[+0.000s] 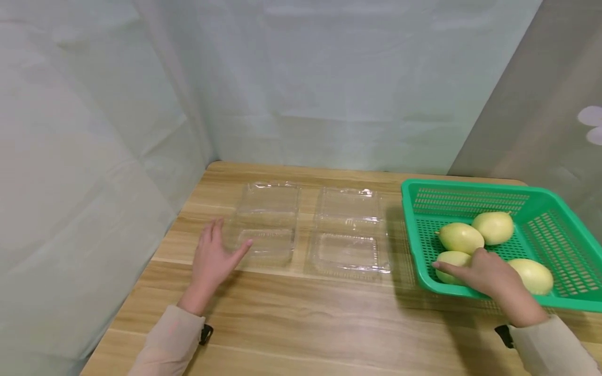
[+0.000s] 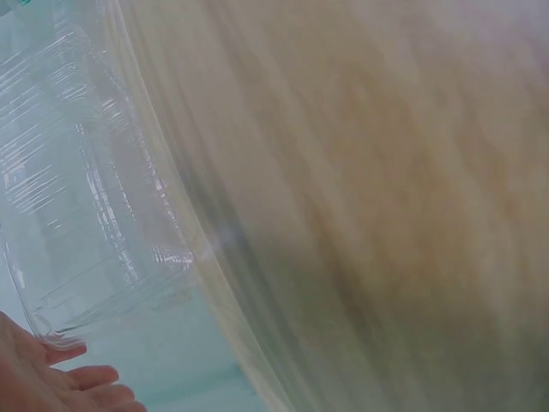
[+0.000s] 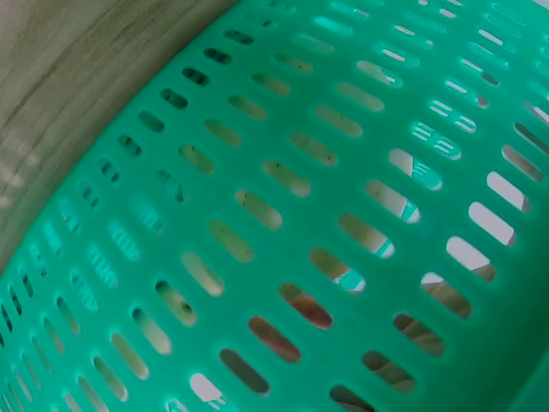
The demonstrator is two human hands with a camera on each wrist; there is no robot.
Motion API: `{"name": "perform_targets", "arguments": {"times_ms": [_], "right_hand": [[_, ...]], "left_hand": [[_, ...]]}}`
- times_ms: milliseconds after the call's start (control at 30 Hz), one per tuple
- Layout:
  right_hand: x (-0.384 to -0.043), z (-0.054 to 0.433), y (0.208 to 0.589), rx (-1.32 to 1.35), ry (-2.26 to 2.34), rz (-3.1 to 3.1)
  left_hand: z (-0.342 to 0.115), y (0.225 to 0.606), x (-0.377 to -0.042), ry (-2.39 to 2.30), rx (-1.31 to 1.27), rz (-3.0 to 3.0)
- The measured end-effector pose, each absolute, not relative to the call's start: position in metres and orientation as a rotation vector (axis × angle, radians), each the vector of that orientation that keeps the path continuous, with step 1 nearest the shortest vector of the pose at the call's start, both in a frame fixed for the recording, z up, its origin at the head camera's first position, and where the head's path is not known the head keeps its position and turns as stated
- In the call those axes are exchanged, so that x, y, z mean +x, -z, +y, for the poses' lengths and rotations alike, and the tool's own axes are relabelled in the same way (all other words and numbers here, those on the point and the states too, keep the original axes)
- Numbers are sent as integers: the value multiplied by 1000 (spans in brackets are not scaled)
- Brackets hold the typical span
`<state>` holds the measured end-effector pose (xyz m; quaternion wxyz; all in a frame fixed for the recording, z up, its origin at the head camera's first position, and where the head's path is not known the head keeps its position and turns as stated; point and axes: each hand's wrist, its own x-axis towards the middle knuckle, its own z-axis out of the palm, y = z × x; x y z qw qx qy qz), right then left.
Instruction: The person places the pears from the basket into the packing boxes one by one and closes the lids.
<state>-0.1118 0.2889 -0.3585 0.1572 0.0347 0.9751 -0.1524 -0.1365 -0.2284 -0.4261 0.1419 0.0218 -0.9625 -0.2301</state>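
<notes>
My left hand (image 1: 212, 259) has its fingers spread beside the left clear plastic clamshell box (image 1: 270, 243), which lies opened out on the table. In the left wrist view, fingers (image 2: 73, 378) show near a corner of the box; whether they touch it I cannot tell. My right hand (image 1: 491, 272) reaches into a green plastic basket (image 1: 418, 282) and grips the front-left pale yellow melon (image 1: 450, 258), its thumb across the fruit. Other fingers are partly hidden. More melons (image 1: 493, 227) lie around the hand. The basket wall (image 3: 283, 232) mostly hides the hand in the right wrist view.
A second clear clamshell box (image 1: 350, 250) lies opened out between the left box and the basket. All stand on a wooden table (image 1: 301, 324). Pale cloth (image 1: 348, 89) hangs behind the table and along its left side.
</notes>
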Motion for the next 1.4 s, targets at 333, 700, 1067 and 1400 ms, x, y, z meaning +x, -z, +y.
{"name": "perform_targets", "arguments": {"times_ms": [333,700,1067,1400], "right_hand": [[-117,295,361,37,407,2746],[-124,303,364,-10,315,2650],[-124,304,361,42,318,2674],[-126,306,366,74,340,2686]], "left_hand": [[-232,427,-139,738,71,-2868],[-231,426,-136,702,27,-2926],[-233,425,-133,725,42,-3041],[-237,428,-128,763,-50,-3042]]}}
